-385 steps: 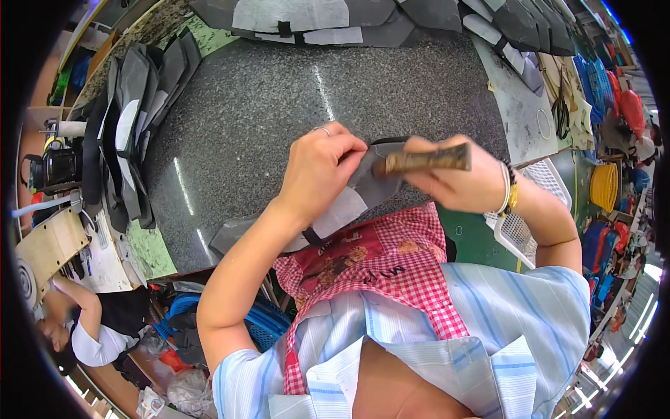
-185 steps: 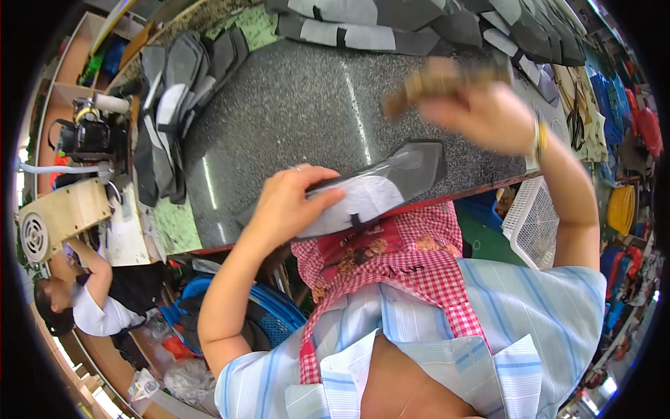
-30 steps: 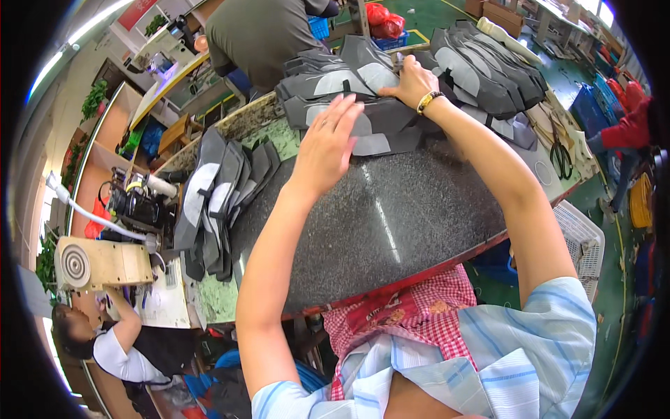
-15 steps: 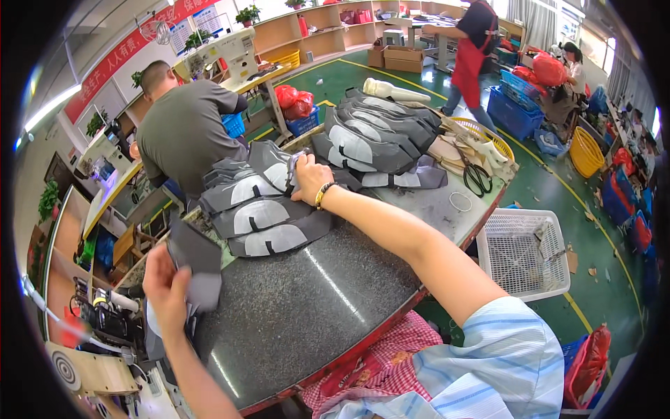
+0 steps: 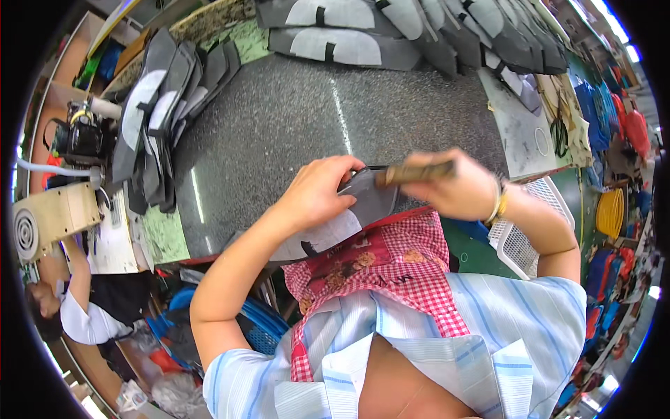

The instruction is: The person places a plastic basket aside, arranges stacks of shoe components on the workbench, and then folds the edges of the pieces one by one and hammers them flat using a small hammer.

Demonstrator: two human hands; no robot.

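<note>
A dark grey fabric piece (image 5: 324,234) with a light patch and a small black tab lies at the near edge of the dark stone tabletop (image 5: 279,119). My left hand (image 5: 324,195) grips its upper side, thumb and fingers curled over it. Above the right end of the same piece, my right hand (image 5: 464,188) is closed around a short brown bar-shaped tool (image 5: 419,172), smeared by motion. The tool's end is over the piece; whether it touches cannot be seen. Similar grey pieces form a stack (image 5: 164,105) at the left and overlapping rows (image 5: 335,45) at the far side.
Black-handled scissors (image 5: 559,133) lie on the right of the table, near a white ring. A white plastic basket (image 5: 544,209) stands below that side. At the left are a cream machine (image 5: 56,216) and a co-worker in a white top (image 5: 87,314).
The view has tipped down. My right hand has come back from the far rows to the near edge, with the brown tool in it. My left hand has moved right, away from the left stack.
</note>
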